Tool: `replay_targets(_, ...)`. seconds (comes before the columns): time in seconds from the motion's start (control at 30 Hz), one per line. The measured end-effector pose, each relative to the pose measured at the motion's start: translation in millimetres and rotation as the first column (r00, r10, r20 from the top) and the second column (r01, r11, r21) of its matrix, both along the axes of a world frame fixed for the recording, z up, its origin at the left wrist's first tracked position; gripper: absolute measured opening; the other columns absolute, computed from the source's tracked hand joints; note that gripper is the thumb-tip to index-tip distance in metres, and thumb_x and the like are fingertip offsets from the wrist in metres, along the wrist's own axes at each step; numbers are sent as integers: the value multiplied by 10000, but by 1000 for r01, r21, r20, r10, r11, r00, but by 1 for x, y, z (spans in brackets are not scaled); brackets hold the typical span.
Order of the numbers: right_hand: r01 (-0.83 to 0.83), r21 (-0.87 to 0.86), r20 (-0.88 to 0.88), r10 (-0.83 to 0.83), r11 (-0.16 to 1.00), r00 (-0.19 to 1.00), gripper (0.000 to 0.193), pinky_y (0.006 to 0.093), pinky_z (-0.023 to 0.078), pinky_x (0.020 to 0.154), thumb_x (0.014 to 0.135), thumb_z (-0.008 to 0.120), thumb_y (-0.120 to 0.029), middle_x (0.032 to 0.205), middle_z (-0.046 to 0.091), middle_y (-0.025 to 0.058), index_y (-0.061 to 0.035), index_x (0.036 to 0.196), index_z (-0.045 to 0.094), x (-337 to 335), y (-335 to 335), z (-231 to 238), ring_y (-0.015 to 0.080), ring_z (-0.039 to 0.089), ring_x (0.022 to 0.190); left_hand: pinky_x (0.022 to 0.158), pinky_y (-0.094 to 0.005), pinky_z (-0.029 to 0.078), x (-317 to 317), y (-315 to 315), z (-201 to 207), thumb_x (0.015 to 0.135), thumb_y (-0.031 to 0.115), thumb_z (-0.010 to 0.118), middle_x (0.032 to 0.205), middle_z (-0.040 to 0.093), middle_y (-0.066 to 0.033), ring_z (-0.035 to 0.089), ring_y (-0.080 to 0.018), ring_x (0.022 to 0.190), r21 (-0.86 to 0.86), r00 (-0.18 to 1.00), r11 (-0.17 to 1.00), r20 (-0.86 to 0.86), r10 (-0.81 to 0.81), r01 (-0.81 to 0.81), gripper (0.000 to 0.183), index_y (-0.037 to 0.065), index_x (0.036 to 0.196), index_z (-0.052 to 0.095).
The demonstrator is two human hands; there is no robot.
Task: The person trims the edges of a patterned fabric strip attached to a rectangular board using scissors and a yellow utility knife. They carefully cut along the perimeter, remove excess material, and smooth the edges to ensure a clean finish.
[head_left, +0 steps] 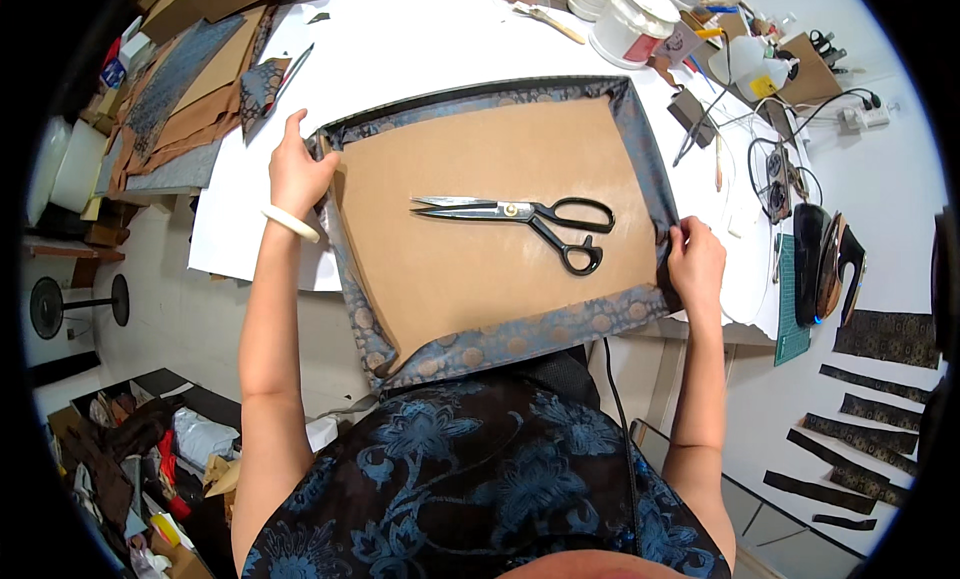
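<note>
A shallow brown panel (480, 289) lies before me, its blue-black patterned fabric border (480, 344) standing up round the edges. Large black-handled scissors (520, 211) rest on it, blades toward the left and nearly closed. My left hand (300, 172), with a pale bangle at the wrist, holds the border near the far left corner; its index finger points away and its lower fingers are partly hidden. On the right side, my right hand (697, 264) pinches the border near the close corner. The panel's near edge overhangs the table, close to my body.
The white table (420, 39) carries patterned and brown sheets (190, 89) at the left, a brush (550, 24) and a white tub (635, 24) at the back. Cables, glasses (777, 184) and a green cutting mat (792, 309) lie right. Dark strips (860, 434) hang on the wall.
</note>
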State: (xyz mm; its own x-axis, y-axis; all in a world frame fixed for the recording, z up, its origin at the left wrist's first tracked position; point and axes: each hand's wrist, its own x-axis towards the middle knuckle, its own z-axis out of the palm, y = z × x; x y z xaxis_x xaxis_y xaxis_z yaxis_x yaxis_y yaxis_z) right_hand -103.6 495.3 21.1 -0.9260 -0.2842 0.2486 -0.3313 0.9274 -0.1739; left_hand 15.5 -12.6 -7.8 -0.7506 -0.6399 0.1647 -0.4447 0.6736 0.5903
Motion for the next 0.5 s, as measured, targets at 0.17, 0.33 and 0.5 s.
replay_targets(0.17,-221,100,-146,234,970,961,133,523,503,757,929,615,-127,831,672,209,-4,878,614,-72,-55,39,416,655,835,625,-312,488,57,-44,-12,732,179,785,780,627,-72,557,-149,651,134,984,986,-139,115,-97,738,-33,1396,545)
replay_targets(0.33,-417,254,-123,456,873,881,157,514,555,784,848,628,-130,930,724,216,-91,950,741,-191,-176,66,414,699,899,537,-271,475,134,-13,-9,812,92,697,885,611,-60,582,-121,665,631,976,751,46,215,-195,547,-88,1304,538)
replay_targets(0.5,-468,242,46,472,850,880,200,461,547,817,845,648,-175,967,733,223,-84,973,773,-218,-293,55,367,704,949,644,-291,548,194,103,-3,895,141,734,968,672,-67,659,-122,802,784,912,573,-19,409,-241,385,15,1167,493)
